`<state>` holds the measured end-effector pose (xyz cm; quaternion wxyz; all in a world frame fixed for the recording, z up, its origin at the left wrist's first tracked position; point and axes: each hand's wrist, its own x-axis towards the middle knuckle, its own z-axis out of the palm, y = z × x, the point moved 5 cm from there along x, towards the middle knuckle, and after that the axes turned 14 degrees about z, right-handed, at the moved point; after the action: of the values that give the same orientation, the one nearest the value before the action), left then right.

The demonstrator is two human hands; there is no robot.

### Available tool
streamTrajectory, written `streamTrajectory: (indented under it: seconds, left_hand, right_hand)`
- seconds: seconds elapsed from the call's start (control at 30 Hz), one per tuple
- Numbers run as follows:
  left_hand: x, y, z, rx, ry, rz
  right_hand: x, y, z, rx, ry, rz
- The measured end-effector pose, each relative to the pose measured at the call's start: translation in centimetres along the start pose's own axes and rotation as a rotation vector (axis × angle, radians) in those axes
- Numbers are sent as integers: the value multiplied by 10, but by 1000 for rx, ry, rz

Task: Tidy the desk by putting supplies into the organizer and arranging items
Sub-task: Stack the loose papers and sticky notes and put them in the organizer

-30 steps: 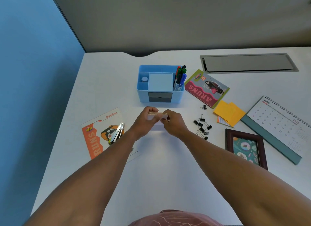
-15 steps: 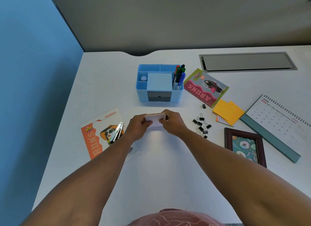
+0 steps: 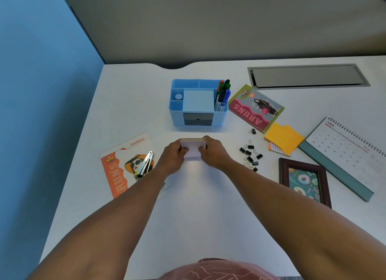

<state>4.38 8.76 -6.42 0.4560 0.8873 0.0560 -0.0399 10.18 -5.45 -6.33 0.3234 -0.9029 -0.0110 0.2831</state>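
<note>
two hands hold one small stack of white paper notes [image 3: 193,149] over the white desk [image 3: 198,213]. the left hand [image 3: 174,156] pinches the left side of the stack and the right hand [image 3: 213,152] pinches the right side. the fingers are closed on the stack, and it is tipped so its flat white face looks back at the person. the stack is in front of the blue organizer [image 3: 197,104], near it but not touching.

the organizer stands in the middle of the desk. a pale blue block fills its middle part. a bunch of markers [image 3: 222,96] stands up in its right part. a small round thing sits in a left part, too small to tell what it is. a dark little drawer is on its front.

to the left lies an orange and white booklet [image 3: 123,167] with a silver stapler [image 3: 145,164] on top of it. to the right lies a pink and green booklet [image 3: 255,108]. near it are yellow sticky notes [image 3: 284,137] and a loose pile of black binder clips [image 3: 250,155]. a picture frame [image 3: 304,180] lies flat near the right arm, and a desk calendar [image 3: 351,150] lies past it at the right side.
</note>
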Motion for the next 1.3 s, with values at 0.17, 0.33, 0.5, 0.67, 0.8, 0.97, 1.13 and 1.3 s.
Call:
streamTrajectory:
  seconds: [0.17,0.33,0.5,0.67,0.8,0.97,1.13,1.3]
  left_hand:
    - [9,1,-9,0,-51,13]
    - [17,3,-27,-82,-133,35]
    - [29,5,-60,-96,-109,94]
    - [46,19,-96,-218,-48,138]
    - [72,34,-124,-200,55,163]
    - [107,56,-148,-34,192,238]
    - [133,74,-161,-7,291,330]
    - [156,73,-164,-16,370,326]
  right_hand:
    - [5,-5,-10,103,-2,36]
    - [7,-22,-20,142,34,-12]
    - [11,-64,-34,4,126,-170]
    - [13,-107,-62,21,217,-321]
    - [21,-133,-89,104,293,-360]
    - [38,-151,-119,213,361,-380]
    - [58,-160,-135,202,396,-374]
    - [77,-171,-146,189,429,-399]
